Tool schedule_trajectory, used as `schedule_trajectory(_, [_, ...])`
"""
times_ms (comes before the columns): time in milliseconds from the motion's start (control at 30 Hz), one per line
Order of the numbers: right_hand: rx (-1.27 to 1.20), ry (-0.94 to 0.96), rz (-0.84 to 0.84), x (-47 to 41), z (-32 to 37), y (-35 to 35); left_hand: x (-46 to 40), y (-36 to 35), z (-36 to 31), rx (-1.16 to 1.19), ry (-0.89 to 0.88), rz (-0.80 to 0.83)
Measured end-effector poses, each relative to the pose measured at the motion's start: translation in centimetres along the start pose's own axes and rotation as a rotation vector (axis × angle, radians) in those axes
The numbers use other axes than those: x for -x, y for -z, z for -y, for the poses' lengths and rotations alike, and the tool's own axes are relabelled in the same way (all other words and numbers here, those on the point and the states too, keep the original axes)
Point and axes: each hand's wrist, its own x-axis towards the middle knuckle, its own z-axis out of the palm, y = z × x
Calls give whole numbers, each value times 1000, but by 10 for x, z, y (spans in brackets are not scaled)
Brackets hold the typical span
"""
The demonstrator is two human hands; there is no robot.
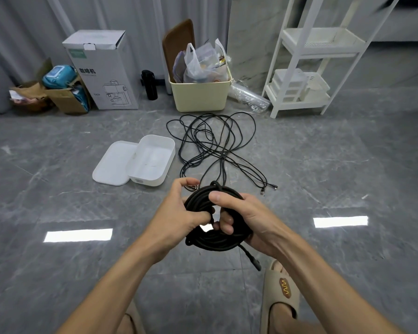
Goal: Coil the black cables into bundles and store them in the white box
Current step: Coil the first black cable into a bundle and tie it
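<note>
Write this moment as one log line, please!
both hands: left hand, right hand grip coiled cable | white box: open

Your forearms are bare to the bottom edge of the view, with no sleeves, watch or rings showing on your left hand or right hand. You wear beige open-toed slide sandals; the right sandal carries a brown oval patch with a yellow squiggle across its strap.
</note>
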Motion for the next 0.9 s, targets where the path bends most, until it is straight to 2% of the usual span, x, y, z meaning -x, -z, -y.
schedule_trajectory(200, [-138, -8, -134, -3, -2, 2, -4, -4, -1, 79, 62, 4])
schedule_trajectory(267, [-193, 8, -193, -5, -4, 4, -3, -4, -2, 58, 15, -15])
schedule_trajectory(333, [-215, 38, -261, -7, -5, 7, 1, -6, 1, -72, -156, -135])
schedule_trajectory(433, [-204, 89, -339, -11, -6, 9, 9, -14, 9, -459, -424, -342])
schedule_trajectory(533, [-158, 137, -392, -11, -10, 8, 9, -26, 20, -704, -501, -387])
schedule_trajectory(600, [-126, 168, -423, -11, -13, 6, 9, -31, 24, -812, -471, -406])
schedule_trajectory(700, [-125, 195, -433, -10, -12, 4, 9, -37, 25, -836, -360, -377])
schedule_trajectory(800, [-153, 203, -392, -8, -10, 1, 7, -42, 23, -767, -266, -321])
schedule_trajectory(900, [-101, 196, -360, -7, -11, -3, 5, -44, 20, -598, -147, -250])
